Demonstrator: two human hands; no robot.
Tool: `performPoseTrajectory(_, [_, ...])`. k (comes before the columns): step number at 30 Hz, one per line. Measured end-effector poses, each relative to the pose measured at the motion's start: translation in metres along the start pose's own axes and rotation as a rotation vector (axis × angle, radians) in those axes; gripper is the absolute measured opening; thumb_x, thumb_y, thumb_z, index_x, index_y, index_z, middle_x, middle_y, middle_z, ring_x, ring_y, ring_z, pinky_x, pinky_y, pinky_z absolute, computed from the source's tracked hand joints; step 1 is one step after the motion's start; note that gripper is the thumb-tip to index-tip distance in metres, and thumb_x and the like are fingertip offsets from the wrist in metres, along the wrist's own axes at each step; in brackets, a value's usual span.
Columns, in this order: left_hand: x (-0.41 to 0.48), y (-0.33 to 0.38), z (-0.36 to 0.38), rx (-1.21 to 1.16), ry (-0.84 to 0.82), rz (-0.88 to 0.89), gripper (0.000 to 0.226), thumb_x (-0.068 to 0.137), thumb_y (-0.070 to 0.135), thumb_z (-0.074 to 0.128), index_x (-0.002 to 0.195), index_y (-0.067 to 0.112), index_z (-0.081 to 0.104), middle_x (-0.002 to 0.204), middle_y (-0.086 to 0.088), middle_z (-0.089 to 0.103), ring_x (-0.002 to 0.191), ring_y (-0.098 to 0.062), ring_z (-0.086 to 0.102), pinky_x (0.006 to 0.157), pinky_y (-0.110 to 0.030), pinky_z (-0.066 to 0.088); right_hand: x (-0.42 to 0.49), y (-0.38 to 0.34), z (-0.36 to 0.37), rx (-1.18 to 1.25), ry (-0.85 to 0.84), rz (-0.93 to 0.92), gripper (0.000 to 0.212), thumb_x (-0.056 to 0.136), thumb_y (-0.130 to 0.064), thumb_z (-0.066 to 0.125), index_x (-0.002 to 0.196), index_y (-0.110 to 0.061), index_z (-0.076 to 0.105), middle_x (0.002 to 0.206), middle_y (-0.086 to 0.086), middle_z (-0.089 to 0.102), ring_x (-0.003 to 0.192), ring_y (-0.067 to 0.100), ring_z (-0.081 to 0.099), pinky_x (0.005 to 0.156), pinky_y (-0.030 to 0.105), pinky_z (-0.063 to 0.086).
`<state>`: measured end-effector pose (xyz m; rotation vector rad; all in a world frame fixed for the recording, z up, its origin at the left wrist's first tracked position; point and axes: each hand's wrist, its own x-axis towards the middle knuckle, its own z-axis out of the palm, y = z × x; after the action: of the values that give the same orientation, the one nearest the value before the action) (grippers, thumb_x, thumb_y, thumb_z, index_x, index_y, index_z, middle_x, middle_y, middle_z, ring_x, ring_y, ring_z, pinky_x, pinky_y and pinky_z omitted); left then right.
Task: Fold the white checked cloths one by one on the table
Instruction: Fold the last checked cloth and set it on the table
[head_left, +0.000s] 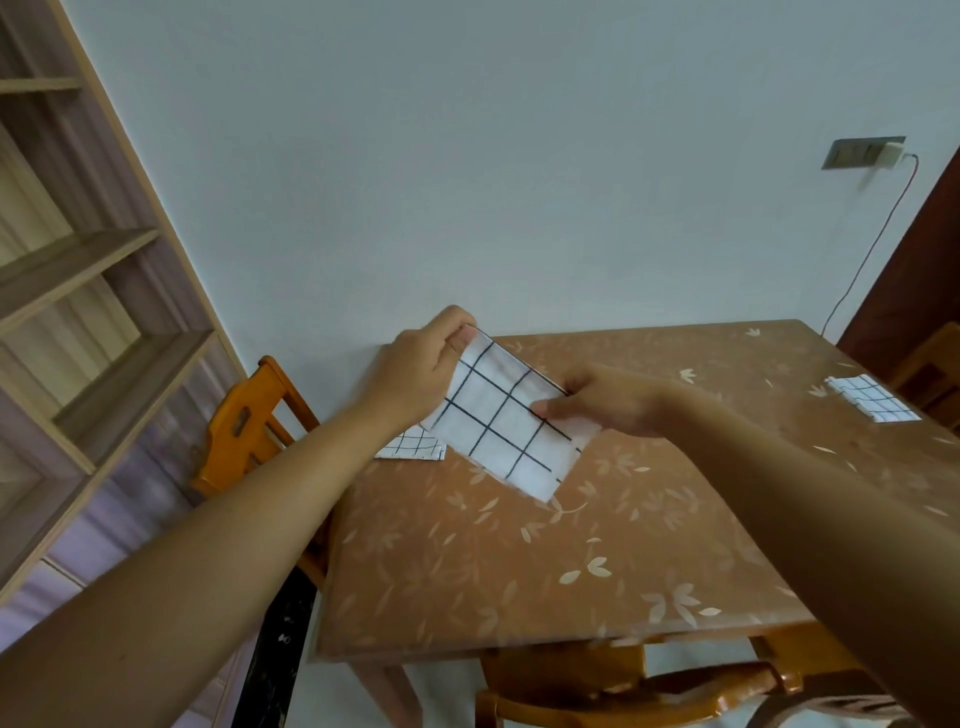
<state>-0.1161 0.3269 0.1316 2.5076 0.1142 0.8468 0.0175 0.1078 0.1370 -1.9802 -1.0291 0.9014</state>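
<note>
1. Cloth in work: a white fabric cloth with a dark checked grid (511, 421) is held over the far left part of the table, folded into a rectangle and slanting down from upper left to lower right. Whether its lowest corner touches the tabletop cannot be told.
2. The person's left hand (415, 369) pinches the cloth's upper left corner, with the thumb on the near face and the curled fingers behind.
3. The right hand (602, 400) grips the cloth's right edge, its thumb lying on the near face and the other fingers tucked behind the fabric.
4. The brown wooden table with a pale leaf-patterned cover (571, 545) stands against a pale wall.
5. A second white checked cloth (410, 444) lies flat at the table's left edge, partly hidden behind the left forearm and the held cloth.
6. A third white checked cloth, folded small (872, 399), rests near the far right corner, well apart from both hands.
7. An orange wooden chair (244, 421) stands just beside the table's left side, and another orange wooden chair (597, 691) sits at the near edge, partly under the tabletop.
8. A light wooden shelf unit (78, 270) fills the left side of the room.
9. A grey wall socket panel (862, 152) sits high on the right, with a thin dark cable (872, 244) hanging from it down behind the table.
</note>
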Motion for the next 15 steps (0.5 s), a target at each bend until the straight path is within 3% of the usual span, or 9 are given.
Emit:
performPoseTrajectory(3, [0.004, -0.002, -0.003, -0.095, 0.062, -0.043, 0.028, 0.109, 0.037, 0.040, 0.102, 0.016, 0.057, 0.066, -0.013, 0.051, 0.055, -0.021, 0.040, 0.057, -0.034, 0.038, -0.002, 0.015, -0.014, 0.120, -0.005, 0.125, 0.030, 0.102, -0.026, 0.061, 0.114, 0.000, 0.071, 0.115, 0.017, 0.075, 0.115, 0.036, 0.068, 0.106, 0.052, 0.052])
performPoseTrajectory(7, [0.008, -0.009, 0.005, -0.193, 0.146, -0.221, 0.025, 0.110, 0.026, 0.041, 0.103, 0.009, 0.058, 0.067, 0.004, 0.044, 0.055, -0.006, 0.036, 0.056, -0.022, 0.033, -0.005, 0.020, -0.020, 0.492, 0.151, 0.095, 0.025, 0.103, -0.016, 0.057, 0.121, -0.002, 0.067, 0.113, 0.015, 0.076, 0.102, 0.030, 0.073, 0.093, 0.046, 0.059])
performPoseTrajectory(10, [0.007, -0.012, 0.016, -0.273, 0.119, -0.344, 0.016, 0.109, 0.027, 0.041, 0.117, 0.020, 0.052, 0.076, 0.000, 0.053, 0.061, -0.012, 0.044, 0.061, -0.033, 0.042, 0.001, 0.018, -0.015, 0.634, 0.351, 0.027, 0.022, 0.104, -0.014, 0.055, 0.121, -0.005, 0.066, 0.106, 0.012, 0.075, 0.088, 0.025, 0.074, 0.073, 0.041, 0.062])
performPoseTrajectory(12, [0.007, -0.014, 0.022, -0.362, 0.107, -0.453, 0.016, 0.106, 0.020, 0.040, 0.118, 0.030, 0.041, 0.073, -0.008, 0.048, 0.056, -0.019, 0.041, 0.054, -0.035, 0.038, 0.007, 0.017, -0.010, 0.575, 0.501, 0.029, 0.022, 0.101, -0.013, 0.056, 0.123, -0.006, 0.057, 0.104, 0.013, 0.069, 0.082, 0.027, 0.069, 0.069, 0.044, 0.062])
performPoseTrajectory(15, [0.009, -0.015, 0.026, -0.444, 0.078, -0.532, 0.034, 0.099, 0.011, 0.041, 0.100, 0.044, 0.050, 0.081, -0.009, 0.056, 0.067, -0.023, 0.049, 0.062, -0.038, 0.044, 0.010, 0.022, -0.008, 0.400, 0.736, 0.023, 0.027, 0.097, -0.010, 0.053, 0.117, -0.022, 0.042, 0.087, 0.007, 0.051, 0.063, 0.020, 0.047, 0.049, 0.032, 0.042])
